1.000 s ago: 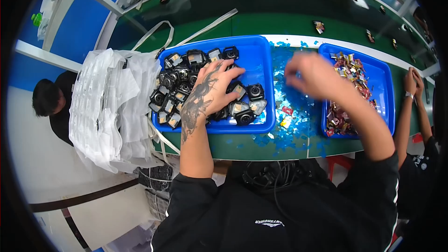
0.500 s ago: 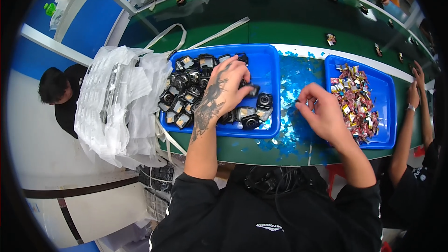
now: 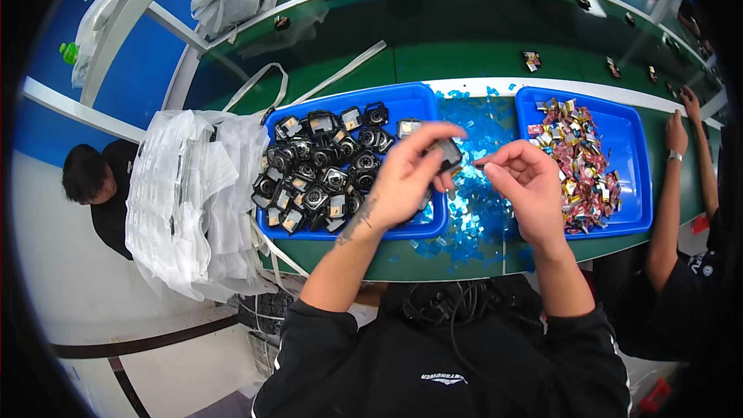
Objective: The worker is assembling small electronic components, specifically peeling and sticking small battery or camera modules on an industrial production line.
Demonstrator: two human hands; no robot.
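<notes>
Over the gap between the 2 blue trays, our left hand [image 3: 402, 182] pinched a small black part [image 3: 449, 153] from the left tray [image 3: 422, 97], while our right hand [image 3: 526, 182] closed its fingertips beside it, seemingly peeling film; next needed a steady pull.

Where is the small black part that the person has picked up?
In the head view, the small black part is pinched in the left hand, above the right edge of the left blue tray, close to the right hand.

Green workbench [image 3: 464, 46], blue wall panel [image 3: 147, 70] (left), pale floor [image 3: 70, 294]
</notes>
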